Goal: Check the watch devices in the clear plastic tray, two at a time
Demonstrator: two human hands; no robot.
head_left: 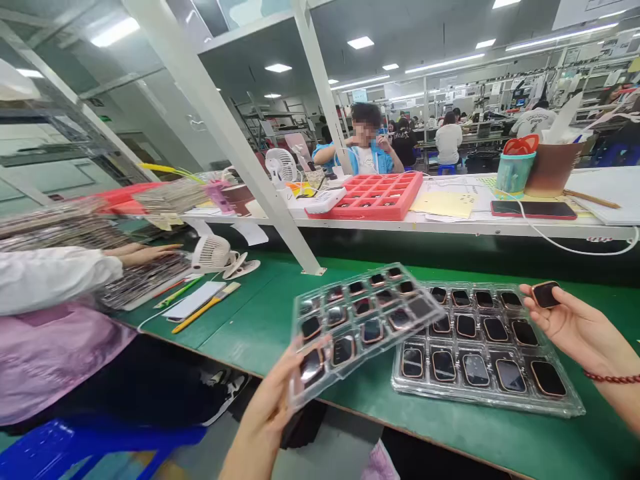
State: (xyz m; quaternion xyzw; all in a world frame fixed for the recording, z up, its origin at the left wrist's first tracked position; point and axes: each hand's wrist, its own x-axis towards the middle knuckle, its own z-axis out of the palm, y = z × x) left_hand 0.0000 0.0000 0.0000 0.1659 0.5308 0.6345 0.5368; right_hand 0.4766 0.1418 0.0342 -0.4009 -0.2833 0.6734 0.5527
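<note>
1. the left hand [277, 387] is closed around the near left corner of a clear plastic tray [357, 365], holding it at a tilt over the green table [235, 327].
2. dark-faced watches [373, 330] sit in rows in that tray, each in its own slot.
3. the right hand [580, 327] pinches a single watch [545, 295] between thumb and fingers, near the far right corner of a second tray [487, 399].
4. the second tray lies on the table, more watches in its slots; the raised tray hides its far left part, and i cannot tell if the two touch.
5. a red bead bracelet [613, 378] circles the right wrist.
6. off to the left on the table are a yellow brush [205, 308] and a white fan [213, 255].
7. a red divided box [414, 200] stands on the shelf [450, 228] behind.
</note>
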